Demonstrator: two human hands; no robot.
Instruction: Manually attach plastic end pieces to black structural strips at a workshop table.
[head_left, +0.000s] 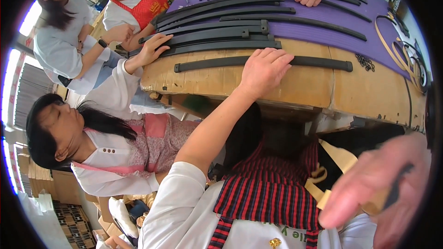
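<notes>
Left hand [264, 67] lay spread flat, fingers over the long black strip [318, 61] at the cardboard desk [304, 87] edge. Right hand [380, 186], blurred close by, pinched a dark piece [397, 189]. Risk: strip sliding off the edge beneath the palm if pushed.

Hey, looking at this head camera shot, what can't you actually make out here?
- Right hand: blurred, close to the lens at the lower right; the thin dark piece in its fingers cannot be identified.
- Long black curved strip: its middle is hidden under the left hand.
- Small black parts on the cardboard tabletop: too small to tell.
- Tan rings: distorted at the right rim.
</notes>
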